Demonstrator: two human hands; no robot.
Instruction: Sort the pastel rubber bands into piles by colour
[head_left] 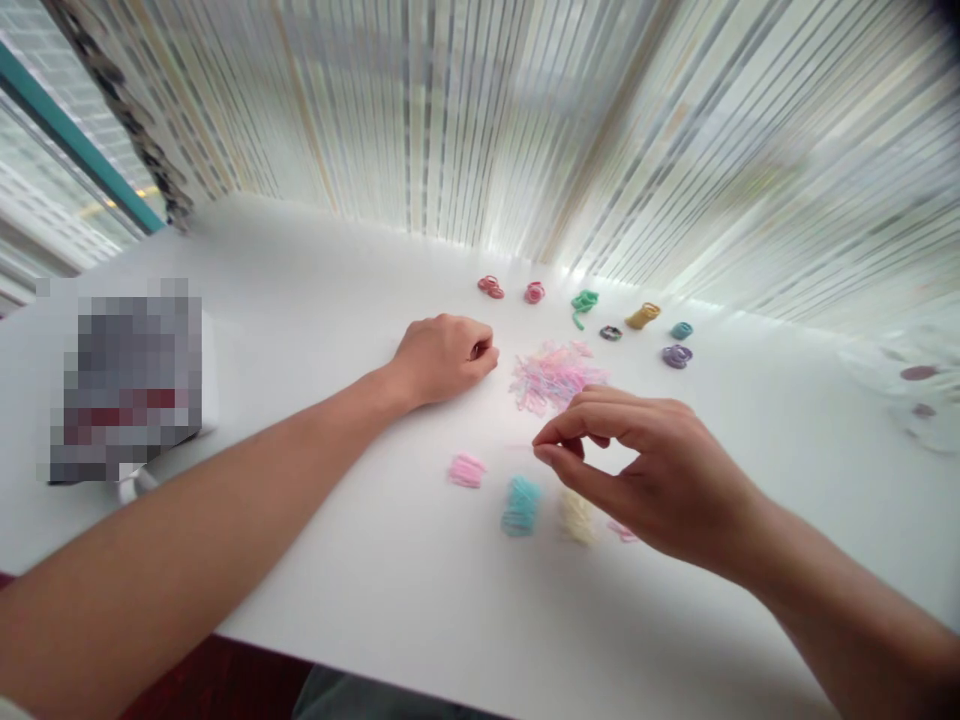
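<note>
My right hand (637, 455) pinches a thin pink strand (517, 447) between thumb and forefinger, just above the white table. Behind its fingers lies a loose mixed pile of pink and lilac strands (555, 375). My left hand (446, 358) rests on the table left of that pile, its fingers curled; whether they hold anything is hidden. Nearer the front edge sit sorted bunches: pink (467, 470), turquoise (521, 506) and cream (577, 516). Another pink bunch (622, 531) is partly covered by my right hand.
Coiled bands lie along the back, among them red (491, 288), green (585, 302), yellow (643, 316) and purple (677, 356). A blurred-out object (135, 370) stands at the left. Clear plastic (919, 375) lies far right. A string curtain (450, 120) hangs behind the table (337, 600).
</note>
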